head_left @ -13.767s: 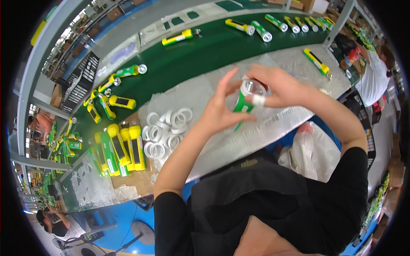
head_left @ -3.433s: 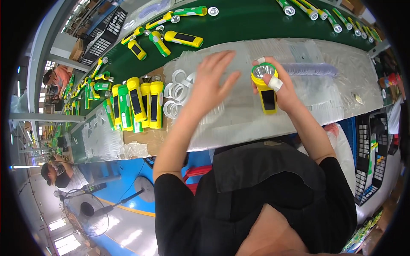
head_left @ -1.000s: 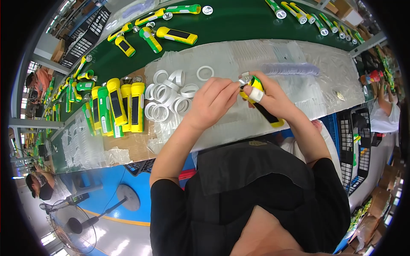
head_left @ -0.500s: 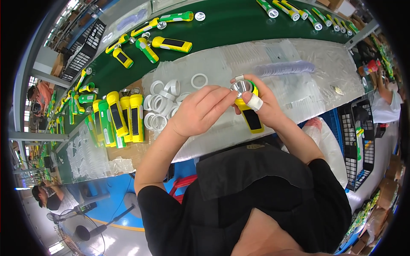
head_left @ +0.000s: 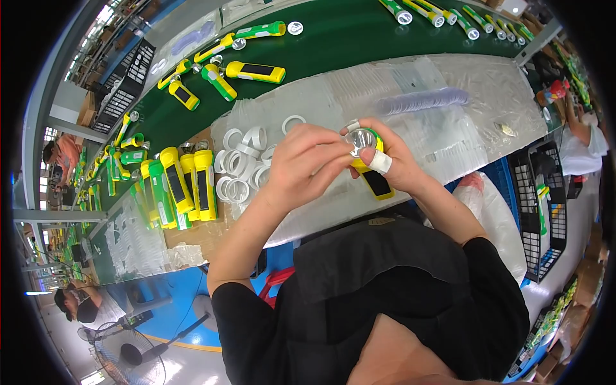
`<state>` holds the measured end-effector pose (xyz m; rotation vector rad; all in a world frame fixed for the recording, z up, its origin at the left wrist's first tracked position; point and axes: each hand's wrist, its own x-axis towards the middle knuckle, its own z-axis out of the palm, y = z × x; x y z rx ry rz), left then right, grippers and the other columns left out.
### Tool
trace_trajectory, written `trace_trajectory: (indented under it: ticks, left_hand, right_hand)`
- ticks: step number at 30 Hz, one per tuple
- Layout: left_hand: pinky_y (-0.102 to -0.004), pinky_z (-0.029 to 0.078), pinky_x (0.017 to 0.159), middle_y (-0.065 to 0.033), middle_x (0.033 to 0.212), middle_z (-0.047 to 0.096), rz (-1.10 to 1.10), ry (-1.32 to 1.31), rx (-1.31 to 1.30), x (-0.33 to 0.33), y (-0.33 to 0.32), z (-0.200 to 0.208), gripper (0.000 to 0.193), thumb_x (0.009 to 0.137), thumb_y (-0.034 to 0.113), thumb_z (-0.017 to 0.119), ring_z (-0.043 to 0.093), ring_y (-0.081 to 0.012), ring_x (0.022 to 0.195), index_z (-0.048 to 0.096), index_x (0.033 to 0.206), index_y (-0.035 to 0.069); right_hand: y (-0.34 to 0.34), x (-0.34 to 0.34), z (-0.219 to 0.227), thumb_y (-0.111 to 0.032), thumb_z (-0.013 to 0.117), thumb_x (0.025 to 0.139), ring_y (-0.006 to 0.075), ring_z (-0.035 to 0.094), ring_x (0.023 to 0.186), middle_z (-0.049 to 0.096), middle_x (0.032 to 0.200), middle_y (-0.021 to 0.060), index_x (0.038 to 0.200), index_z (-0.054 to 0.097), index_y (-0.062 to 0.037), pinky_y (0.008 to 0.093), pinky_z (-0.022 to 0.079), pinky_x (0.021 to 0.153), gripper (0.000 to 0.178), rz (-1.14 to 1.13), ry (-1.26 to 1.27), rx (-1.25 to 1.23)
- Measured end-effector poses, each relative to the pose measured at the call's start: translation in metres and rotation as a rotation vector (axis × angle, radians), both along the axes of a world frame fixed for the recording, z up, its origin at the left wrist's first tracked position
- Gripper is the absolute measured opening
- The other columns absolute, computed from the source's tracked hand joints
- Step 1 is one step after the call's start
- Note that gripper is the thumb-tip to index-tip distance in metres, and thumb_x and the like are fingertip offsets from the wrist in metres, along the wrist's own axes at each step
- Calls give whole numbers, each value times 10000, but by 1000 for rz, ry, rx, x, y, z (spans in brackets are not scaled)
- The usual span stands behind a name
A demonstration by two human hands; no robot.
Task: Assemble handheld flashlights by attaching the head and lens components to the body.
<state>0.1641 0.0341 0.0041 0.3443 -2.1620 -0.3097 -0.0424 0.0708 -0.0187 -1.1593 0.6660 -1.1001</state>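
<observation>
A yellow and green flashlight [head_left: 376, 183] with a dark panel on its side is gripped in my right hand [head_left: 396, 157], tilted with its silvery round reflector [head_left: 360, 138] facing up. White tape wraps my right thumb and a finger; the thumb tip presses at the reflector's rim. My left hand [head_left: 305, 162] meets the reflector's left edge with its fingertips closed together. Whatever they may pinch is hidden. Just left of that hand lies a loose pile of white plastic rings [head_left: 239, 163], with one ring [head_left: 294, 124] set apart behind it.
Several flashlights [head_left: 173, 183] stand close together on the left. More flashlights [head_left: 255, 71] lie on the green surface [head_left: 333, 45] at the back. A row of thin clear discs [head_left: 423, 101] rests on the plastic-covered bench. Black crates [head_left: 538, 212] stand at the right; a fan [head_left: 131, 353] is lower left.
My left fingers have moved slightly down along the reflector's edge, and my right thumb now reaches onto the rim. The flashlight stays in my right hand. The whole view has shifted slightly.
</observation>
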Motion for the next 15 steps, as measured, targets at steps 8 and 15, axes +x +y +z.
trace_trajectory:
  ticks: [8,15]
  left_hand:
    - [-461,307,1090,-157,1387,502,-46,-28,237,-20,7,-8,419,994,296,452,406,-378,1332,595,1286,32]
    - [-467,279,1109,-168,1420,488,-29,-48,186,-18,7,-12,440,1020,261,367,359,-396,1376,560,1322,5]
  right_hand:
    - [4,-7,1,-291,663,926,141,611,807,603,996,76,1297,438,-50,298,532,684,496,117,30,-87]
    - [5,-8,1,-338,674,915,150,617,849,605,1027,85,1325,422,-31,291,546,700,570,154,2,-88]
